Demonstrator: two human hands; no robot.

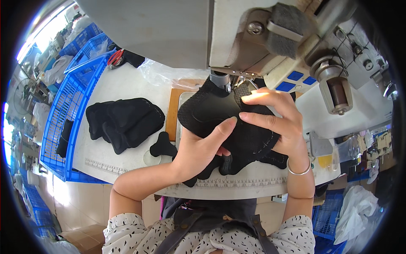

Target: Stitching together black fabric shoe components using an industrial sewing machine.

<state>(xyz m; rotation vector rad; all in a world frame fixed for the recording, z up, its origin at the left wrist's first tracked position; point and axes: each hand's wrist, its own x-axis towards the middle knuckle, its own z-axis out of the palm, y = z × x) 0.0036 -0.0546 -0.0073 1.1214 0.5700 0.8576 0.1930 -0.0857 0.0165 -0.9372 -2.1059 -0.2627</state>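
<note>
Head view: on counter (99, 135), beneath sewing machine (245, 42) and close to front edge, black cloth (215, 106). Pinched in left hand (196, 148), thumb above, fingers beneath. Under two spread fingertips of right hand (287, 127) near machine foot (239, 80); grip underneath hidden, cannot tell. Toward left edge, cloth pile (127, 120); alongside, blue basket (86, 91).
</note>
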